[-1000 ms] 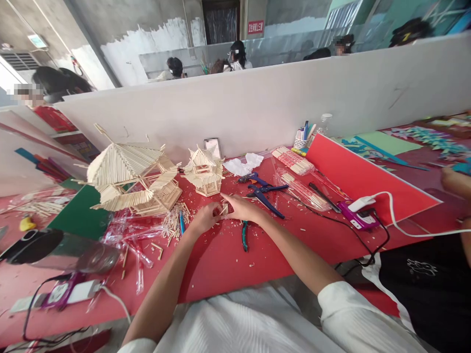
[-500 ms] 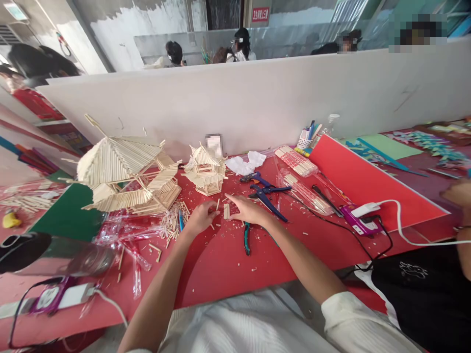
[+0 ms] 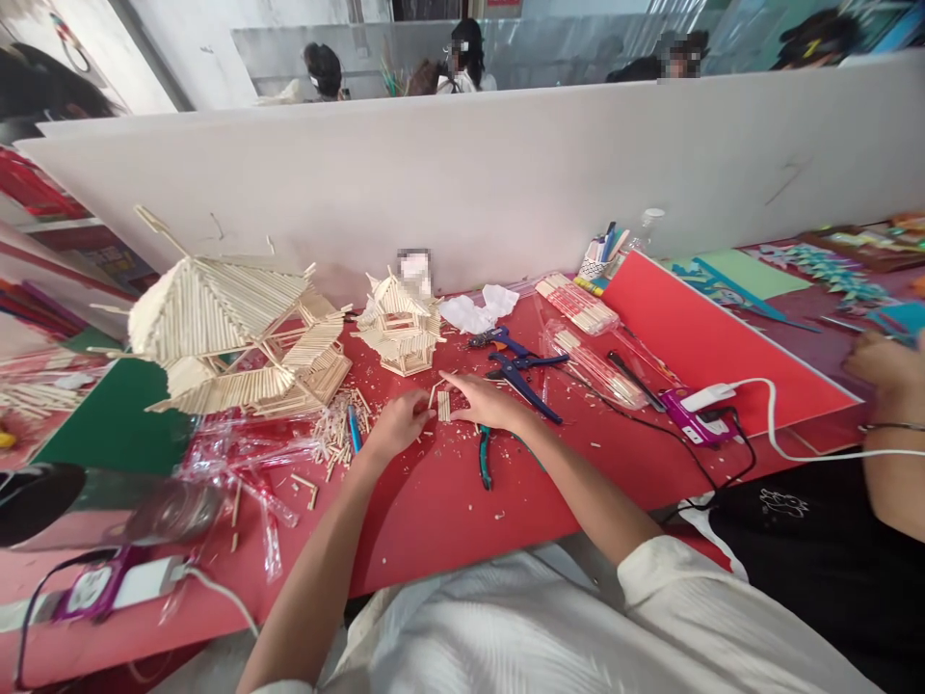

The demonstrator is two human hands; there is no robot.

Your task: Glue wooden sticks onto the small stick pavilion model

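A small panel of glued wooden sticks (image 3: pixel 443 405) lies on the red table (image 3: pixel 434 520) between my hands. My left hand (image 3: pixel 397 423) rests just left of it, fingers curled, fingertips near the panel's edge. My right hand (image 3: pixel 484 401) lies flat on the table to its right, fingers stretched toward the panel. Behind them stand a small stick pavilion (image 3: pixel 400 324) and a large stick pavilion (image 3: pixel 231 337).
Blue cutters (image 3: pixel 520 371) and teal pliers (image 3: pixel 483 458) lie right of my hands, loose stick offcuts (image 3: pixel 339 439) to the left. Stick packets (image 3: pixel 578 304), a purple glue gun (image 3: pixel 698 424) with cables, a pen cup (image 3: pixel 599 260). Another person's hand (image 3: pixel 878 361) at right.
The camera tilted down a little. My hands parted slightly, leaving the stick panel lying between them; both stay at the same spot on the table.
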